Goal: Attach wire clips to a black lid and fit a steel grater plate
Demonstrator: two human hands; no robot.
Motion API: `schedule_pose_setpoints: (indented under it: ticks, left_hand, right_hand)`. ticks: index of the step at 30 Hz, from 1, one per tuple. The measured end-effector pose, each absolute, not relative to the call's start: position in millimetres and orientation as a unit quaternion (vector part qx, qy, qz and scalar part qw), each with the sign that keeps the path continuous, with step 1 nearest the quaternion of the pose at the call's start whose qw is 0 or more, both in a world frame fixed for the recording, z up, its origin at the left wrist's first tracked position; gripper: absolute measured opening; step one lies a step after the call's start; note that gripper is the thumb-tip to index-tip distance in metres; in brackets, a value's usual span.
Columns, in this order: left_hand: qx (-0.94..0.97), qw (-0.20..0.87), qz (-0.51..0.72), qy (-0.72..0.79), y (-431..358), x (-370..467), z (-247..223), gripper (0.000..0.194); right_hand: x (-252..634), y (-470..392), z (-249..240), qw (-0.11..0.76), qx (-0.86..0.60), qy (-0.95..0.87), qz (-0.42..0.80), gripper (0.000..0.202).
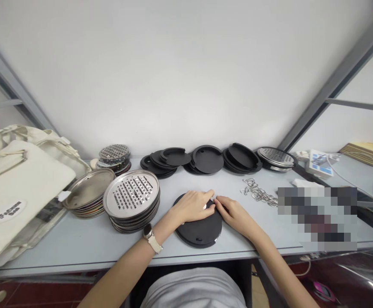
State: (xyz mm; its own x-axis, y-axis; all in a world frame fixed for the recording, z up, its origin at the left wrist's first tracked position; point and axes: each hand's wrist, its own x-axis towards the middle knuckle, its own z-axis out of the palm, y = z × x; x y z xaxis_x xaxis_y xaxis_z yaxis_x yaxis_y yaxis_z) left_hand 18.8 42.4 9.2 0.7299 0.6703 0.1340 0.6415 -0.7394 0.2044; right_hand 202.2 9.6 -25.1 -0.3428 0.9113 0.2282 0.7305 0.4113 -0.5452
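A round black plastic disc (196, 234) lies on the table in front of me, with a small slot near its front edge. My left hand (194, 206) rests over its upper part and grips it, thumb and index finger reaching to its right side. Something small and white shows between those fingers. At the disc's right edge, my right hand (233, 211) pinches with thumb and forefinger. A tiny shiny metal piece shows at its fingertips, mostly covered. Loose wire clips (259, 194) lie in a heap to the right.
Left of the disc stand a stack of round metal graters (131, 194) and a stack of metal lids (90, 188). Black discs (208, 160) line the wall, with a grater (276, 157) at their right end. A cream bag (25, 179) fills the left side.
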Motion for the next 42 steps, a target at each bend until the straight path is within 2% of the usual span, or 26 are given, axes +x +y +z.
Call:
schedule_pose_setpoints:
  ticks: [31, 38, 42]
  left_hand:
    - [0.927, 0.08, 0.094, 0.354, 41.7, 18.6, 9.9, 0.016]
    - [0.929, 0.079, 0.124, 0.338, 42.4, 19.6, 8.2, 0.011]
    - [0.911, 0.056, 0.126, 0.388, 41.7, 20.8, 7.4, 0.02]
  right_hand:
    - [201.7, 9.0, -27.2, 0.256, -0.524, -0.8, 0.142, 0.027]
    - [207.6, 10.7, -26.6, 0.301, -0.553, -0.769, 0.113, 0.028]
    - [206.2, 10.6, -27.0, 0.3, -0.548, -0.772, 0.118, 0.027]
